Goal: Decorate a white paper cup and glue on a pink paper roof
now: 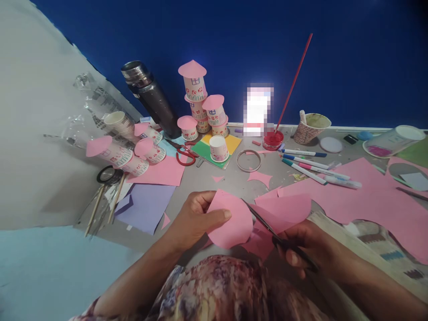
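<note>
My left hand (pixel 197 218) pinches a piece of pink paper (pixel 232 227) with a rounded edge, thumb on top. My right hand (pixel 301 245) is wrapped round the dark handles of a pair of scissors (pixel 264 220). The blades lie along the right side of the rounded paper, their tip near its upper edge. Right of the blades a pink flap (pixel 284 209) stands out over my right hand; whether it still joins the rounded piece I cannot tell. Beneath the hands lie more pink paper pieces, partly hidden.
Paper-cup towers with pink cone roofs (pixel 192 71) stand at the back, beside a dark flask (pixel 150 98). Red-handled scissors (pixel 185 158), a plain-topped cup (pixel 219 149), a ring (pixel 248 161) and several markers (pixel 304 171) lie ahead. Large pink sheets (pixel 361 191) cover the right.
</note>
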Action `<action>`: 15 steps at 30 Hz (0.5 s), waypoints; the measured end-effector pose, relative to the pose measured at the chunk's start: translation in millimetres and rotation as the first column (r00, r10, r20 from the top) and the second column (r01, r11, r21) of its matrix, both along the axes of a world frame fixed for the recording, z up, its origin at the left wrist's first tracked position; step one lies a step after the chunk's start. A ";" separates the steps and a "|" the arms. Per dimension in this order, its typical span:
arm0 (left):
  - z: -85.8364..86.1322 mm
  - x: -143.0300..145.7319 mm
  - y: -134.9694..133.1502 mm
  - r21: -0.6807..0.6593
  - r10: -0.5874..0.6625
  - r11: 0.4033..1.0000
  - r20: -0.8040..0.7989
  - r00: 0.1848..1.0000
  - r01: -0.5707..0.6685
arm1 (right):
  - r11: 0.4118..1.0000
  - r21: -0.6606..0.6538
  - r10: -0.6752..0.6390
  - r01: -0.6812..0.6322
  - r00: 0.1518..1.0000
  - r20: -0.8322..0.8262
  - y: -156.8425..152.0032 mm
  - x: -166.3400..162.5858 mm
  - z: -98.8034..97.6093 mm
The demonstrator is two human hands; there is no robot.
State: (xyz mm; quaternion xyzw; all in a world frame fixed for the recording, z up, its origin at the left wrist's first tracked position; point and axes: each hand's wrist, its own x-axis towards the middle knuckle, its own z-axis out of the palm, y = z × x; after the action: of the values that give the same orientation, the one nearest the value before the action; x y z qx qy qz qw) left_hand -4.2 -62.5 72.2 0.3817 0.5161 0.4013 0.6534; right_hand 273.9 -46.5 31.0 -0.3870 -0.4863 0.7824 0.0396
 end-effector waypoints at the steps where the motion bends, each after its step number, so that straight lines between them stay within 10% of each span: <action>1: -0.1 -0.1 -0.1 0.000 -0.003 1.000 -0.006 1.000 0.003 | 1.000 -0.005 -0.002 0.002 1.000 -0.008 -0.6 0.9 -1.3; 15: 3.6 -3.5 1.1 0.025 -0.027 0.999 -0.021 0.999 0.028 | 0.994 0.075 -0.073 0.079 0.995 -0.074 -0.6 3.0 -5.6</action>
State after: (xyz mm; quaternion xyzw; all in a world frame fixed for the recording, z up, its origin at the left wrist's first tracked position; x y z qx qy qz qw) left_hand -7.7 -61.4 75.8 0.4012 0.5126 0.3947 0.6485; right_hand 276.9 -47.1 25.4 -0.3755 -0.4994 0.7741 0.1017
